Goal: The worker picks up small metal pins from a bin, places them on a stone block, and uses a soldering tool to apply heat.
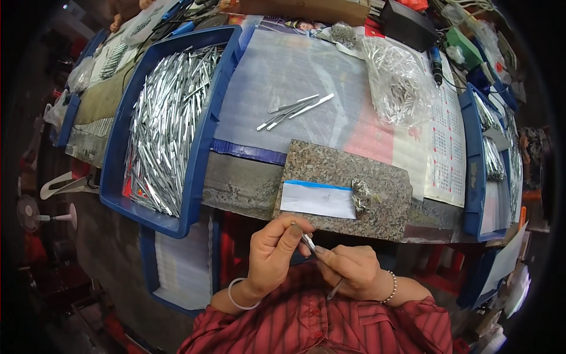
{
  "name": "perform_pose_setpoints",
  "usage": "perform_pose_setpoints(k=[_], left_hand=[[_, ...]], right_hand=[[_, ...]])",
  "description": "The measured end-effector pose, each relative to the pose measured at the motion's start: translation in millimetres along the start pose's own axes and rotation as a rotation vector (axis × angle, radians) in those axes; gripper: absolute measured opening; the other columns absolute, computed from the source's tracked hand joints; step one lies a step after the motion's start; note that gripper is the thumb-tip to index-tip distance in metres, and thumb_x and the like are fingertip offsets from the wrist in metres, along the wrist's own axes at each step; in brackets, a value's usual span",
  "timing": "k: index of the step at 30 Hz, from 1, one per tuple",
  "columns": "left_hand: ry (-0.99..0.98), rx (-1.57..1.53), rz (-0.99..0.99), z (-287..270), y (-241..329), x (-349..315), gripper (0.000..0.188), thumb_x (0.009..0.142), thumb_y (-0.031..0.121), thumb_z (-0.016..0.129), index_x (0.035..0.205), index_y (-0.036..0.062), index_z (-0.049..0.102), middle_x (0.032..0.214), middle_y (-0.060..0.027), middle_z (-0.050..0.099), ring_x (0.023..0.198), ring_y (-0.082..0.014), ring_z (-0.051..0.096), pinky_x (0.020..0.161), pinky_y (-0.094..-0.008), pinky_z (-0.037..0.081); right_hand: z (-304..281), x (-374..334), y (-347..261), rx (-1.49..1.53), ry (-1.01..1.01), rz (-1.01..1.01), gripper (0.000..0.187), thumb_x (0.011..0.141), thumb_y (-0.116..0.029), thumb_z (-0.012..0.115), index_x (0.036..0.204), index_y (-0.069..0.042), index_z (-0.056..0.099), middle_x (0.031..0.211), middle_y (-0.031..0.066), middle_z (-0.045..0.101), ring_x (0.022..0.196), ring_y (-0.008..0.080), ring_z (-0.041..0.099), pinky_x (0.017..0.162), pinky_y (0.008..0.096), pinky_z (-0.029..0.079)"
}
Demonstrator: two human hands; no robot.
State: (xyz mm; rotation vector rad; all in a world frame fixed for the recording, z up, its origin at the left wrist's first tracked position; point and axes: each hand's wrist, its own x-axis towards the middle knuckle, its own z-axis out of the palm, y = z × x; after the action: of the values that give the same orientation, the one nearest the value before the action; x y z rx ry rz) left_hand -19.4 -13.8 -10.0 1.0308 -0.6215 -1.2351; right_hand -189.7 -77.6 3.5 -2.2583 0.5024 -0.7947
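In front of my chest, both hands are closed on one slim silver metal piece (309, 242). My left hand (272, 251) pinches its upper end between thumb and fingers. My right hand (354, 268) grips it lower down, and the far end pokes out below the fist. Just beyond lies a speckled granite slab (383, 177), bearing a white paper with a blue edge (318, 200) and a small heap of tiny metal parts (361, 203). Several similar slim metal pieces (295, 112) rest on the plastic-covered worktop (265, 65).
A blue tray (203, 135) full of slim metal pieces stands at the left. Far right are a clear bag of small parts (398, 82), a dark screwdriver-like tool (435, 65) and another blue bin (471, 177). A blue tray (177, 265) sits below the table edge; another person's hand (116, 22) shows far left.
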Motion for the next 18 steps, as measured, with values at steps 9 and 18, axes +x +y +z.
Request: perform_pose_setpoints(k=[9, 18], left_hand=[[-0.377, 0.189, -0.347, -37.9, 32.6, 17.0, 0.017, 0.096, 0.006, 0.057, 0.105, -0.0037, 0.067, 0.087, -0.0055, 0.067, 0.075, -0.0106, 0.066, 0.067, -0.0220, 0.052], [-0.437, 0.688, -0.245, -72.3, 55.2, 23.0, 0.022, 0.097, 0.017, 0.056, 0.099, -0.0014, 0.066, 0.070, -0.0070, 0.060, 0.063, -0.0116, 0.057, 0.058, -0.0274, 0.045]], right_hand=[[-32.0, 16.2, 10.9, -0.163, -0.157, -0.243, 0.026, 0.072, -0.005, 0.070, 0.098, -0.002, 0.067, 0.064, 0.0004, 0.046, 0.048, 0.0113, 0.049, 0.038, 0.0264, 0.039], [-39.2, 49.3, 19.1, -0.123, -0.185, -0.185, 0.035, 0.087, -0.029, 0.064, 0.105, 0.001, 0.064, 0.089, 0.0112, 0.063, 0.070, 0.0200, 0.064, 0.053, 0.0296, 0.052]])
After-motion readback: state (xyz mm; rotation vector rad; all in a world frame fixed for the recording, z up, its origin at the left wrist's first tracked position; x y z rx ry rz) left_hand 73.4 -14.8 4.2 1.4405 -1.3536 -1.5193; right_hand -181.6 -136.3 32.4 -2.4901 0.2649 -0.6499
